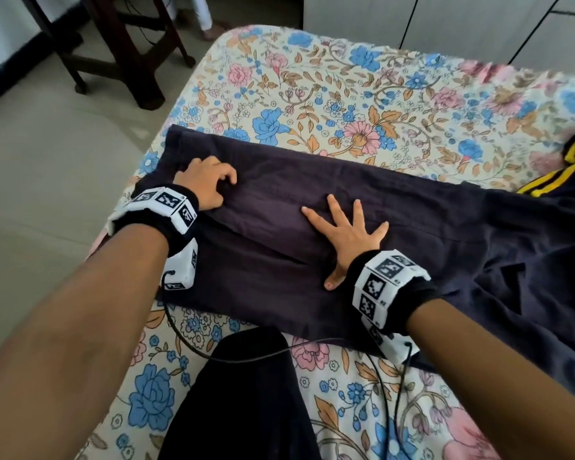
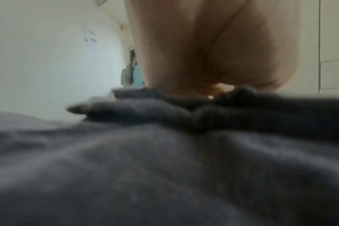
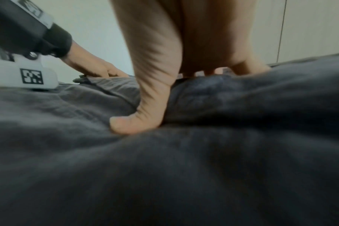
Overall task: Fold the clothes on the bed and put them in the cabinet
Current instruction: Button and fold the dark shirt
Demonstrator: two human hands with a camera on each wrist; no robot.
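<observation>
Right hand (image 1: 347,239): flat, fingers spread and straight, palm down on the middle of the dark purple garment (image 1: 279,227); thumb seen in the right wrist view pressed into the cloth. Holding nothing; judged to be pinning the fabric so the fold stays put.

Left hand (image 1: 206,184): fingers curled, tips dug into the garment's left end, bunching a ridge of cloth. Left wrist view blurred, but a pinched fold visible under the fingertips. Judged a grip for lifting that end over toward the pinned middle.

Garment: spread lengthwise across the near-left part of the bed (image 1: 329,94), already narrowed into a long band, one seam or edge running diagonally across it. Fold judged partly done, crosswise fold pending.

Further out: a navy garment (image 1: 528,260) at right, touching or overlapping the purple one, unfolded; a black and yellow striped piece (image 1: 565,174) beyond it. Another dark cloth (image 1: 239,393) at the near edge, nature not determinable. Cabinet doors (image 1: 478,24) past the far side of the bed, well apart from the work. Wooden furniture legs (image 1: 130,54) on the tiled floor at left.
</observation>
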